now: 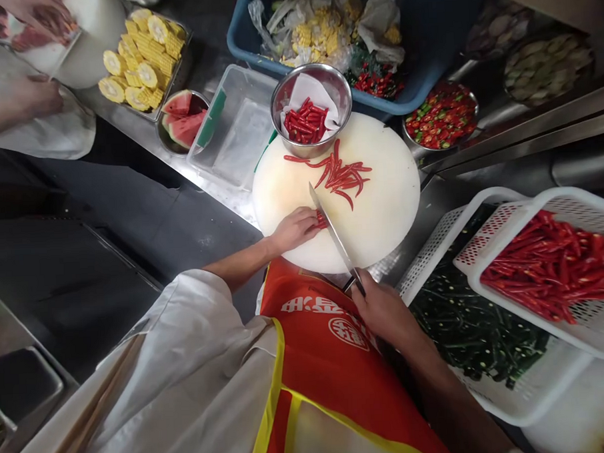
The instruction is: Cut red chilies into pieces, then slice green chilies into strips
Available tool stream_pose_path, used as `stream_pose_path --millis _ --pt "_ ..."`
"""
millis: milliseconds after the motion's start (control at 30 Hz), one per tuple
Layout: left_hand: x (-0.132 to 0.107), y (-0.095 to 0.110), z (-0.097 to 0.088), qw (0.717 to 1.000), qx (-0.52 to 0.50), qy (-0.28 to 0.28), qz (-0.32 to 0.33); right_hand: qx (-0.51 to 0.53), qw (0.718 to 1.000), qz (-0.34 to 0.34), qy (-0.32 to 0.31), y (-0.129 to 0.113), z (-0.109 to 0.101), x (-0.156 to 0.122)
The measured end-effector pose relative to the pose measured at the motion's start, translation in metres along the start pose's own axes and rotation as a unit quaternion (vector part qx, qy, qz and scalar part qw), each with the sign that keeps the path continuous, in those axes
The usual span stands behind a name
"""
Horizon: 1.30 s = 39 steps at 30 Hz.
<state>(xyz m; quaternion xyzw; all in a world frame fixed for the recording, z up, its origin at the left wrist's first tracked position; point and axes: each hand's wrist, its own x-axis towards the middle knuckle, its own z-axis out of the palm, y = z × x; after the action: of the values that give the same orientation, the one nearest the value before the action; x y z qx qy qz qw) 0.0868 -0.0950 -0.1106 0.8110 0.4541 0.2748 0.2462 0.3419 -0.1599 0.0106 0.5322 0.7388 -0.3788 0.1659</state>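
Note:
On the round white cutting board, my left hand is closed over a few red chilies, their ends showing past the fingers. My right hand grips the dark handle of a kitchen knife. The blade lies slantwise right beside the chilies at my left fingertips. Farther up the board is a loose pile of whole red chilies. Behind it a steel bowl at the board's far edge holds cut red chilies on white paper.
White baskets of red chilies and green chilies stand at right. A blue tub of scraps is behind the board. Left are a clear plastic container, watermelon and corn. A co-worker's hands handle meat at upper left.

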Motion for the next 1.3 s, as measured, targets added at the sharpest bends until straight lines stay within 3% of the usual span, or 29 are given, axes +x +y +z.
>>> stream_pose_path --millis 167,367,467,600,667,767,867,967,1033,1100,1200,1300 --pt "0.001 0.005 -0.003 1.000 0.012 -0.022 0.001 0.006 0.998 -0.032 0.044 -0.006 0.003 0.035" --pt "-0.001 0.006 -0.015 0.995 0.079 -0.054 0.005 0.011 0.997 -0.040 0.062 -0.006 0.009 0.022" --pt "-0.002 -0.004 -0.022 0.989 0.126 0.003 -0.076 0.018 0.998 -0.029 0.053 0.004 0.017 0.009" --pt "-0.001 -0.010 -0.024 0.961 0.150 0.105 -0.209 0.033 0.998 -0.020 0.055 0.013 0.026 -0.001" --pt "0.001 -0.006 -0.023 0.956 0.133 0.112 -0.238 0.054 0.996 -0.027 0.061 0.014 0.028 -0.001" --pt "0.006 0.001 -0.032 0.959 0.112 0.064 -0.251 0.094 0.992 -0.039 0.074 0.014 0.032 0.001" --pt "0.014 -0.003 -0.059 0.972 0.127 -0.003 -0.199 0.123 0.988 -0.035 0.082 0.014 0.036 0.003" --pt "0.025 -0.017 -0.086 0.979 0.147 -0.129 -0.055 0.136 0.987 -0.022 0.083 0.013 0.040 0.003" --pt "0.034 -0.028 -0.094 0.965 0.125 -0.225 0.050 0.140 0.986 -0.015 0.088 0.011 0.041 0.002" --pt "0.043 -0.039 -0.095 0.946 0.089 -0.291 0.112 0.143 0.985 -0.007 0.099 0.008 0.042 0.001" --pt "0.051 -0.051 -0.092 0.930 0.067 -0.337 0.128 0.140 0.985 0.013 0.101 0.001 0.042 -0.001" --pt "0.048 -0.058 -0.092 0.931 0.093 -0.329 0.131 0.130 0.987 0.044 0.089 -0.006 0.042 -0.002"
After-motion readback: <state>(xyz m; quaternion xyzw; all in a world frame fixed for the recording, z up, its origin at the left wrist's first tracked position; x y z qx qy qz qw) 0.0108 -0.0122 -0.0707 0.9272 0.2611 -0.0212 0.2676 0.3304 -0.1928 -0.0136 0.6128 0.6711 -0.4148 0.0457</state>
